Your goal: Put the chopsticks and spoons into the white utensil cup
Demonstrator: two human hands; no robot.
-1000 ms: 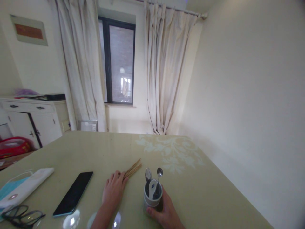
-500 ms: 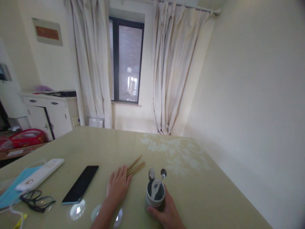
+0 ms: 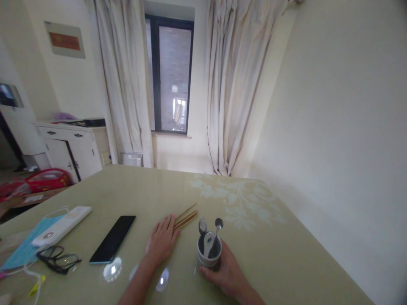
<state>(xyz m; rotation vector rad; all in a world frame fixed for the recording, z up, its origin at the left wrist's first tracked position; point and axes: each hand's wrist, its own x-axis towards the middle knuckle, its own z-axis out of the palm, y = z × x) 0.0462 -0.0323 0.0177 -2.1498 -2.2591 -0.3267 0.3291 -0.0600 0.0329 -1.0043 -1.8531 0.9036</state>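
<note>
My left hand [image 3: 163, 240] rests palm down over a small bundle of thin wooden chopsticks [image 3: 187, 219]. Their ends stick out between its forefinger and thumb, while the rest lies hidden beneath the palm. My right hand [image 3: 228, 271] is wrapped around a grey cup [image 3: 209, 259] standing upright on the table, just right of the chopsticks. In the cup are a white ceramic spoon [image 3: 208, 244] and two metal spoons, one leaning left [image 3: 202, 225] and one leaning right [image 3: 218, 224].
On the greenish glass-topped table [image 3: 149, 190], a black phone [image 3: 113, 239] lies left of my left hand. Farther left are black-framed glasses [image 3: 59, 259], a white oblong device [image 3: 62, 226] and a blue face mask [image 3: 32, 241]. A wall runs along the right side.
The chopsticks have shifted under my left hand, and most of their ends now lie closer together. My right hand stays around the cup. The view has turned slightly.
</note>
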